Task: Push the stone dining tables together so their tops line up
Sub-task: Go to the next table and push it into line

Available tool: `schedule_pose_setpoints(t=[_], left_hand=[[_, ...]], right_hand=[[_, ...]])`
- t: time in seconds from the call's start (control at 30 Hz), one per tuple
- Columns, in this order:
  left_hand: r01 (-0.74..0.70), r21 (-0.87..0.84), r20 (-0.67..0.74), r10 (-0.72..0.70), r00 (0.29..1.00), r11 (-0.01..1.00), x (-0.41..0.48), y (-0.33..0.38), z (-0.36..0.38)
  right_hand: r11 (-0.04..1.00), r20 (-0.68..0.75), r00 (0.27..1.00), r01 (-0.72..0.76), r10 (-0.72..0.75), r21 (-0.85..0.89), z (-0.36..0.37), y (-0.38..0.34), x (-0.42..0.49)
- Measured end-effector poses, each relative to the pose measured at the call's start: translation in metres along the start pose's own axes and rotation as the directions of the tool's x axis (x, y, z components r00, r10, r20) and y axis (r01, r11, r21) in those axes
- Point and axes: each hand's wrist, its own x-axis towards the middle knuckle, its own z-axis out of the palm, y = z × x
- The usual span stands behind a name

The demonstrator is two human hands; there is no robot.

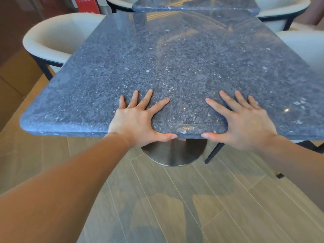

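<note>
Work looked unfinished: left hand (135, 120) and right hand (245, 123) pressed flat, fingers spread, on the near table's (175, 58) near edge; the far table (192, 4) sat just beyond, apparently offset rightward, contact unclear.

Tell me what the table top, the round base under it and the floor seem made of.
Table top: polished blue-grey stone or stone composite, given pale flecks and glossy reflections. Base: brushed metal, probably steel, from its satin sheen. Floor: wood-look planks, maybe tile or laminate; streaky grain, thin pale joints.
</note>
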Motion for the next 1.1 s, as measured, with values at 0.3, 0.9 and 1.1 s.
schedule_pose_setpoints(t=[0.3, 0.9, 1.1], left_hand=[[-0.003, 0.006, 0.023, 0.003, 1.0, 1.0, 0.0, -0.003, -0.002], [0.003, 0.011, 0.001, -0.003, 1.0, 1.0, 0.01, -0.02, -0.006], [-0.015, 0.017, -0.021, 0.016, 1.0, 1.0, 0.012, -0.026, -0.004]], right_hand=[[1.0, 0.012, 1.0, -0.005, 0.005, -0.003, -0.002, -0.003, 0.001], [1.0, -0.046, 0.999, -0.009, 0.008, -0.022, 0.001, -0.015, 0.016], [0.999, -0.041, 0.999, -0.015, 0.014, -0.035, 0.002, -0.018, 0.021]])
